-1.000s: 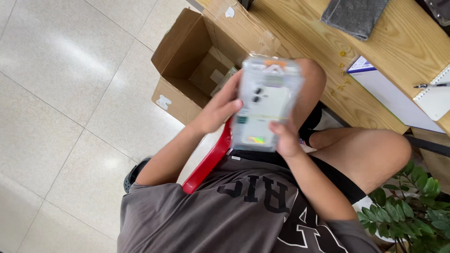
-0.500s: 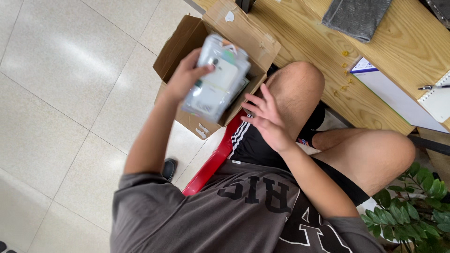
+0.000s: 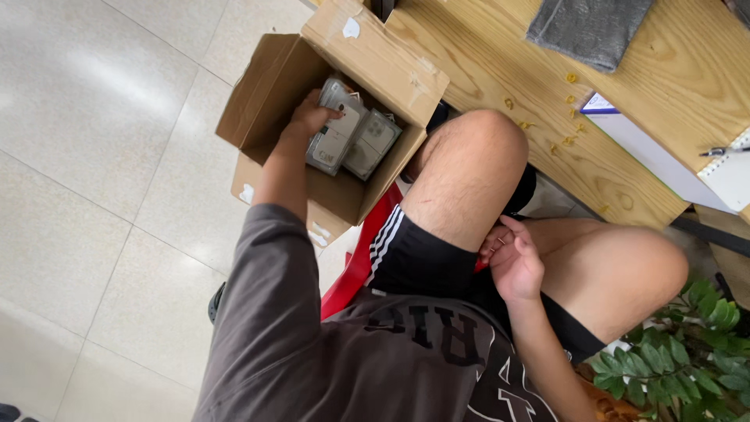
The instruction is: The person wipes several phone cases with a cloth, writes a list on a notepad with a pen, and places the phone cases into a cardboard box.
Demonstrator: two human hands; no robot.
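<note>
**Two clear packs in the box, one under the left hand**

One pack in the grip: left hand [image 3: 311, 119] reaching down into the open cardboard box [image 3: 269, 86], fingers curled over the top edge of a clear plastic-wrapped pack [image 3: 334, 134] with a pale card inside. Clasping that pack, thumb side hidden behind it. Standing slightly tilted, low in the box, right beside a second clear pack [image 3: 373, 144] of the same kind and touching it along one long side. Both deep between the box walls, flaps [image 3: 375, 55] folded outward, a small white sticker on the near flap.

Right hand [image 3: 512, 262] resting in the lap between the bare thighs, fingers loosely bent, holding nothing; cannot tell whether something small sits under the fingertips.

Farther out: box on the pale tiled floor [image 3: 94, 156], pressed against the left knee [image 3: 469, 148]. Red seat edge [image 3: 355, 262] showing beneath the black striped shorts. Above the knees, a wooden table [image 3: 500, 62] with a grey cloth [image 3: 586, 27], a white and blue booklet [image 3: 648, 148], and a notebook with a pen [image 3: 723, 151] at the edge. Green potted plant [image 3: 680, 359] low beside the right thigh.
</note>
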